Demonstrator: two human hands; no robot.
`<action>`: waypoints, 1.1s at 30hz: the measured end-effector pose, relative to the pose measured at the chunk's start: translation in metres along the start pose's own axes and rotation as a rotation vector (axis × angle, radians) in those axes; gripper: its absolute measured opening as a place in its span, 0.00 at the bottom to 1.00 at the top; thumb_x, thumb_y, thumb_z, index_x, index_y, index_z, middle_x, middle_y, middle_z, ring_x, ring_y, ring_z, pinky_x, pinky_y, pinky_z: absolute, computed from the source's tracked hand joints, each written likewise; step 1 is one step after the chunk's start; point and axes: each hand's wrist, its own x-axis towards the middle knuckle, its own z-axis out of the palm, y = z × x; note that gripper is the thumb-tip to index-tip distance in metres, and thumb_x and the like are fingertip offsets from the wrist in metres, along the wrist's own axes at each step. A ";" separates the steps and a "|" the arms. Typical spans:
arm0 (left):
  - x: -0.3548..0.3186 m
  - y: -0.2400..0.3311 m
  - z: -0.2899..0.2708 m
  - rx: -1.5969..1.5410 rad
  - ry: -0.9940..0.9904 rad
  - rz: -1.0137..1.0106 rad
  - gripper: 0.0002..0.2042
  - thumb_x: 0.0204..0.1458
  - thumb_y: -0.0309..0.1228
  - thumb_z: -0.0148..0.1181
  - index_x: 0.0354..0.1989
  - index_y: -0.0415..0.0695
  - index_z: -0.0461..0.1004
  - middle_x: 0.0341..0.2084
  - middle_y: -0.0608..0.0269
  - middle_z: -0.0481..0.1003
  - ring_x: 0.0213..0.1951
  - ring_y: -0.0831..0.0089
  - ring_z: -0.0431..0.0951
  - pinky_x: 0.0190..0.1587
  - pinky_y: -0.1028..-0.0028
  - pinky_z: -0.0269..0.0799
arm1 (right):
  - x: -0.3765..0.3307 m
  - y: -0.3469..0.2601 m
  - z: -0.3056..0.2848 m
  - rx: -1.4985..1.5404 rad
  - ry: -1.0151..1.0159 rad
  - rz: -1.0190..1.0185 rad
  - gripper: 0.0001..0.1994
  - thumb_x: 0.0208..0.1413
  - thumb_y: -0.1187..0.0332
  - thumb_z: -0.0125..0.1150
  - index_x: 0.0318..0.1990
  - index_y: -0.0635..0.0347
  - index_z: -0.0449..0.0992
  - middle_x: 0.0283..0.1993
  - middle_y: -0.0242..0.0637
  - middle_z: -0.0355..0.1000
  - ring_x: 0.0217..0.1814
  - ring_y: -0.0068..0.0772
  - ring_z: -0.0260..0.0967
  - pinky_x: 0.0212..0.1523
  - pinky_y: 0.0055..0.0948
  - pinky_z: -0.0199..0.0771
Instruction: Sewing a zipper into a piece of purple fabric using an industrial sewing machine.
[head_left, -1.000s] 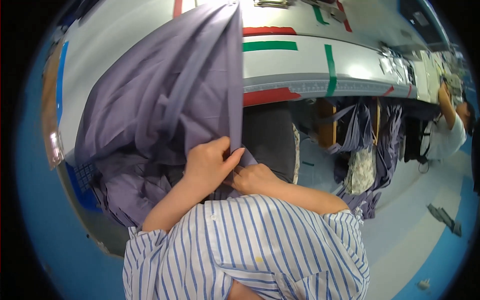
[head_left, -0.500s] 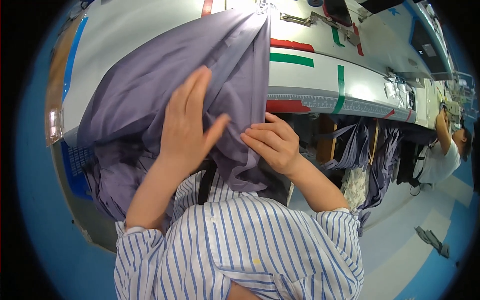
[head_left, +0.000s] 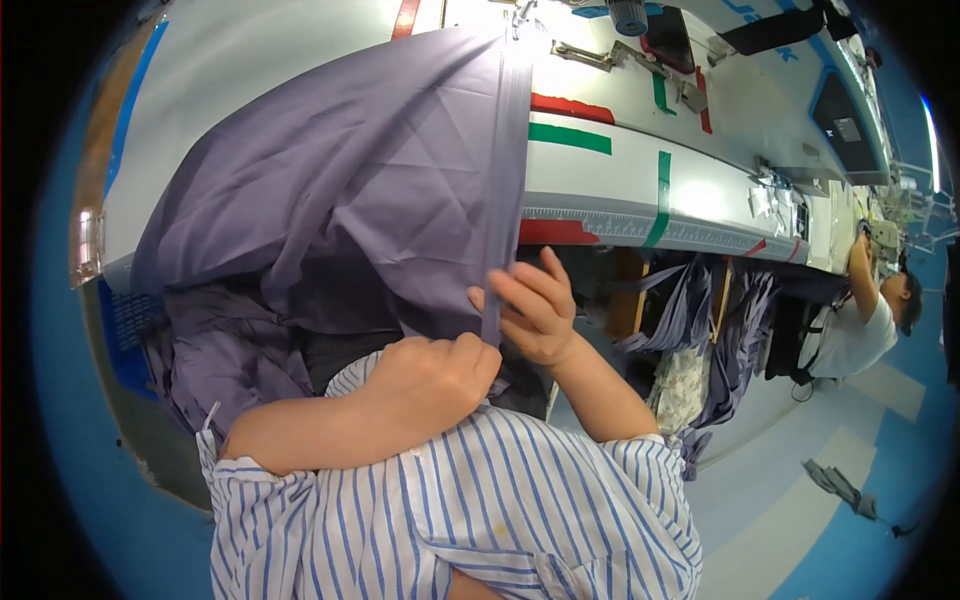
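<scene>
A large purple cloth (head_left: 400, 170) lies over the white table and drapes off its front edge. Its right edge runs as a straight folded strip from the sewing machine's presser foot (head_left: 520, 18) down toward me. My left hand (head_left: 435, 378) is a closed fist gripping the strip's lower end, close to my shirt. Just above it, my right hand (head_left: 538, 312) has the strip between its thumb and fingers, with the outer fingers fanned apart. What lies inside the left fist is hidden.
A ruler strip (head_left: 620, 210) and green tape (head_left: 660, 190) mark the table edge. A blue basket (head_left: 122, 335) stands at the left beside bunched purple cloth (head_left: 225, 350). Purple pieces hang below the table (head_left: 690, 300). Another person (head_left: 865, 325) works at the far right.
My left hand has come down from lying flat over the cloth and closed on the strip's lower end. The strip is now straighter. My right hand has shifted slightly down, its fingers more spread.
</scene>
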 end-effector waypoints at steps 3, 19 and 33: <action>0.007 -0.009 0.011 -0.020 -0.160 0.042 0.07 0.45 0.33 0.62 0.26 0.42 0.73 0.17 0.64 0.69 0.17 0.73 0.74 0.19 0.78 0.68 | -0.002 0.008 -0.007 0.114 -0.155 -0.013 0.05 0.37 0.75 0.68 0.22 0.55 0.77 0.45 0.32 0.77 0.52 0.35 0.73 0.64 0.50 0.64; 0.093 -0.165 -0.012 0.010 0.268 0.058 0.29 0.44 0.36 0.66 0.58 0.45 0.69 0.58 0.63 0.68 0.60 0.62 0.66 0.63 0.60 0.60 | 0.016 0.028 -0.011 0.111 -0.229 0.013 0.11 0.40 0.72 0.70 0.17 0.52 0.70 0.40 0.27 0.75 0.46 0.27 0.75 0.65 0.50 0.62; 0.095 -0.135 -0.035 -0.062 0.148 -0.011 0.31 0.42 0.41 0.67 0.57 0.45 0.70 0.59 0.62 0.67 0.63 0.61 0.63 0.67 0.56 0.55 | 0.042 0.040 -0.009 0.117 -0.283 -0.002 0.18 0.39 0.70 0.75 0.18 0.49 0.65 0.36 0.25 0.78 0.44 0.25 0.76 0.66 0.49 0.61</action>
